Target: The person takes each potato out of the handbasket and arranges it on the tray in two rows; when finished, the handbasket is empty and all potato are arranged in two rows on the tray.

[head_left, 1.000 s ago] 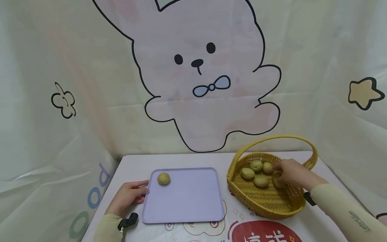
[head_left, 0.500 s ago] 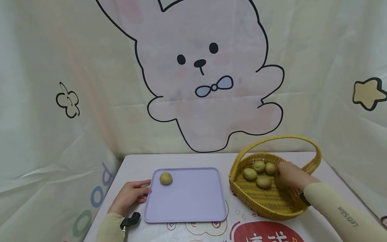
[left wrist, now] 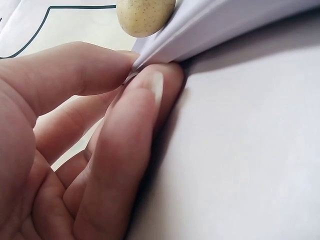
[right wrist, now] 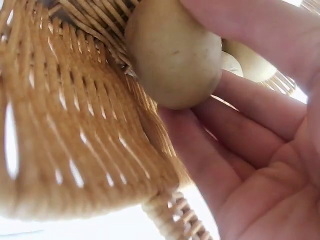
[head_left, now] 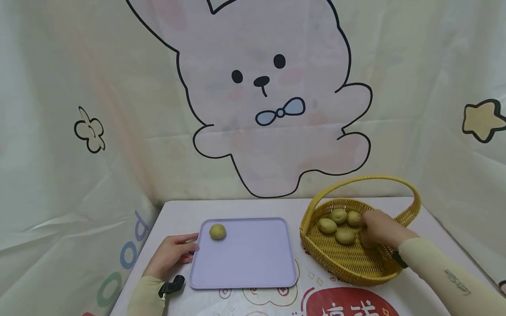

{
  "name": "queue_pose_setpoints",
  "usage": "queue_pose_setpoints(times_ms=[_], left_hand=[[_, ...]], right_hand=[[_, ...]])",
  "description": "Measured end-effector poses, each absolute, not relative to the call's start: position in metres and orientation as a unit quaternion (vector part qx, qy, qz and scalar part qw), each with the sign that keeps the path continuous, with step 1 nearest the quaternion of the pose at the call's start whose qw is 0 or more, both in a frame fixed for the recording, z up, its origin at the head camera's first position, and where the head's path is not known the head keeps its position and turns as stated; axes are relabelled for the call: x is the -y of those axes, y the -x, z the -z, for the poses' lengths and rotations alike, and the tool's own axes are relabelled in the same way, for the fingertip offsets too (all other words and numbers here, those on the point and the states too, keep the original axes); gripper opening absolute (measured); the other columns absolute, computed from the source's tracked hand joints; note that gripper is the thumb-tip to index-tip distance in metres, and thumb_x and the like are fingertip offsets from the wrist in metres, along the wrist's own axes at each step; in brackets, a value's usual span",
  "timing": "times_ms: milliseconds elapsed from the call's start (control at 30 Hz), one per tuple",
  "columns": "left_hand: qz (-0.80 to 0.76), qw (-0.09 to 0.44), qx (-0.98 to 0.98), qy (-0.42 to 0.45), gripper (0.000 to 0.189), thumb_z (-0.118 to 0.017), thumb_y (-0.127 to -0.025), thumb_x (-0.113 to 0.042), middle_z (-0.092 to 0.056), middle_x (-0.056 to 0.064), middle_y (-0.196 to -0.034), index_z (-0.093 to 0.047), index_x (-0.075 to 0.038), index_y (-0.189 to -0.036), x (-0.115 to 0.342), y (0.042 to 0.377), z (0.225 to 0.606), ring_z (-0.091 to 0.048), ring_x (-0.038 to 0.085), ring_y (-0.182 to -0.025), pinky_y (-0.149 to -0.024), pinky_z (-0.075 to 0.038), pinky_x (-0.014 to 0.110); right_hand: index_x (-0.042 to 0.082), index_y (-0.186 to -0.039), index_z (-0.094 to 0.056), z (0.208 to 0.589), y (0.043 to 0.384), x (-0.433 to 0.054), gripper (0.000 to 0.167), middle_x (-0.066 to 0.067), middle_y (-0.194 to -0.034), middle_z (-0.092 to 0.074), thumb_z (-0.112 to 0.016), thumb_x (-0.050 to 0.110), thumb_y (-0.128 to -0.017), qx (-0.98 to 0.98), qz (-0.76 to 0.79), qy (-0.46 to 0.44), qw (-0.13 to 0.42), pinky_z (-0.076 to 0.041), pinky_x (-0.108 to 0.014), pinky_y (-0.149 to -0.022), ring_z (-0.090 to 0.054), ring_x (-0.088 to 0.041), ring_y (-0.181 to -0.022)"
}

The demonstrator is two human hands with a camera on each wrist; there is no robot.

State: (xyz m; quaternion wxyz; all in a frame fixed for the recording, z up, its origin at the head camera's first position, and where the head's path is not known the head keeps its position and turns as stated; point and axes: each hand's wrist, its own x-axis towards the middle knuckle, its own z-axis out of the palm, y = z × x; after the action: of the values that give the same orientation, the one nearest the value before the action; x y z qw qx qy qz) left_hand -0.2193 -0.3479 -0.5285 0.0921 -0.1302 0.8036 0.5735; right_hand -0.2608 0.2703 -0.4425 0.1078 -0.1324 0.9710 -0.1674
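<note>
My right hand (head_left: pixel 382 229) reaches into a yellow wicker basket (head_left: pixel 330 262) and grips a potato (right wrist: pixel 172 55) between thumb and fingers. In the head view the hand covers most of that potato; the right wrist view has it large, close by the woven wall. Several other potatoes (head_left: pixel 345 236) lie together in the basket, left of the hand. A pale purple tray (head_left: pixel 245 263) lies left of the basket, with one potato (head_left: pixel 218 231) near its far left corner. At the tray's left edge, my left hand (head_left: pixel 168 255) pinches the rim between thumb and forefinger (left wrist: pixel 75 75).
The basket's tall handle (head_left: pixel 371 177) arches over its far side, behind my right hand. A white table cover (head_left: pixel 182 210) with a red printed patch (head_left: pixel 348 303) lies under everything. A curtain (head_left: pixel 158 166) with a cartoon figure hangs close behind the table.
My right hand has settled lower around the potato in the basket, hiding more of it. The head view has shifted slightly. My left hand stays at the tray's edge.
</note>
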Motion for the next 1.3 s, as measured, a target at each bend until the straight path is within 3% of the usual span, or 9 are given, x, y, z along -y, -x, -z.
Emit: queue_pose_setpoints(times_ms=[100,167,233,300,400,600,833,1100,1300], left_hand=[[-0.571,0.091,-0.805,0.131,0.053,-0.083,-0.091,-0.014,-0.068,0.001,-0.073,-0.071,-0.006,-0.142,0.35,0.218,0.527,-0.063,0.008,-0.058,-0.059,-0.06,0.022],[-0.567,0.092,-0.809,0.128,0.054,-0.083,-0.092,-0.015,-0.068,0.001,-0.073,-0.07,-0.005,-0.143,0.353,0.217,0.527,-0.063,0.008,-0.059,-0.06,-0.059,0.022],[-0.564,0.091,-0.81,0.13,0.054,-0.083,-0.092,-0.016,-0.068,0.001,-0.074,-0.07,-0.005,-0.143,0.357,0.215,0.527,-0.064,0.009,-0.06,-0.06,-0.06,0.022],[-0.561,0.09,-0.812,0.13,0.054,-0.083,-0.093,-0.017,-0.068,0.001,-0.075,-0.069,-0.005,-0.144,0.36,0.213,0.526,-0.064,0.009,-0.061,-0.061,-0.06,0.023],[-0.563,0.088,-0.811,0.136,0.053,-0.083,-0.093,-0.016,-0.068,0.001,-0.074,-0.07,-0.005,-0.144,0.367,0.211,0.526,-0.064,0.009,-0.061,-0.061,-0.06,0.023],[-0.566,0.084,-0.809,0.134,0.055,-0.084,-0.092,-0.016,-0.067,-0.001,-0.072,-0.069,-0.005,-0.144,0.375,0.211,0.524,-0.063,0.007,-0.06,-0.06,-0.058,0.021],[-0.574,0.085,-0.805,0.125,0.053,-0.083,-0.093,-0.015,-0.067,0.0,-0.074,-0.069,-0.004,-0.144,0.367,0.218,0.523,-0.062,0.007,-0.059,-0.058,-0.058,0.02],[-0.585,0.098,-0.797,0.112,0.054,-0.082,-0.093,-0.014,-0.066,-0.001,-0.072,-0.069,-0.003,-0.144,0.353,0.218,0.527,-0.061,0.007,-0.059,-0.057,-0.056,0.02],[-0.584,0.09,-0.799,0.109,0.052,-0.083,-0.092,-0.014,-0.069,0.001,-0.076,-0.071,-0.004,-0.141,0.347,0.214,0.523,-0.062,0.007,-0.06,-0.058,-0.056,0.02]], right_hand=[[0.013,-0.07,-0.06,0.433,0.259,-0.268,0.024,0.002,-0.071,-0.051,-0.08,0.001,-0.067,-0.97,0.173,0.141,0.094,-0.038,-0.032,-0.061,-0.047,-0.018,-0.07],[0.004,-0.085,-0.075,0.425,0.256,-0.264,0.018,-0.005,-0.082,-0.067,-0.086,0.005,-0.07,-0.971,0.174,0.144,0.084,-0.05,-0.039,-0.068,-0.059,-0.023,-0.079],[-0.001,-0.105,-0.081,0.416,0.253,-0.259,0.036,-0.014,-0.099,-0.076,-0.091,0.012,-0.074,-0.971,0.174,0.145,0.075,-0.058,-0.05,-0.08,-0.068,-0.034,-0.094],[-0.002,-0.122,-0.079,0.408,0.247,-0.253,0.053,-0.02,-0.116,-0.078,-0.095,0.021,-0.077,-0.971,0.178,0.146,0.061,-0.058,-0.063,-0.094,-0.071,-0.044,-0.11],[0.003,-0.127,-0.079,0.399,0.233,-0.241,0.06,-0.024,-0.124,-0.077,-0.097,0.034,-0.079,-0.969,0.198,0.144,0.036,-0.053,-0.07,-0.099,-0.068,-0.051,-0.12],[0.018,-0.129,-0.081,0.398,0.198,-0.205,0.065,-0.021,-0.13,-0.076,-0.095,0.054,-0.077,-0.956,0.265,0.125,-0.009,-0.056,-0.065,-0.099,-0.069,-0.044,-0.124],[0.029,-0.127,-0.081,0.414,0.178,-0.153,0.057,-0.005,-0.126,-0.08,-0.097,0.05,-0.075,-0.921,0.364,0.14,0.007,-0.062,-0.028,-0.088,-0.076,-0.021,-0.113],[0.018,-0.129,-0.08,0.435,0.196,-0.098,0.058,-0.003,-0.128,-0.079,-0.096,0.042,-0.08,-0.874,0.432,0.219,0.043,-0.064,-0.029,-0.094,-0.078,-0.023,-0.115],[0.009,-0.132,-0.078,0.457,0.226,-0.058,0.057,-0.012,-0.131,-0.077,-0.097,0.029,-0.081,-0.835,0.501,0.215,0.078,-0.063,-0.042,-0.099,-0.077,-0.032,-0.118]])
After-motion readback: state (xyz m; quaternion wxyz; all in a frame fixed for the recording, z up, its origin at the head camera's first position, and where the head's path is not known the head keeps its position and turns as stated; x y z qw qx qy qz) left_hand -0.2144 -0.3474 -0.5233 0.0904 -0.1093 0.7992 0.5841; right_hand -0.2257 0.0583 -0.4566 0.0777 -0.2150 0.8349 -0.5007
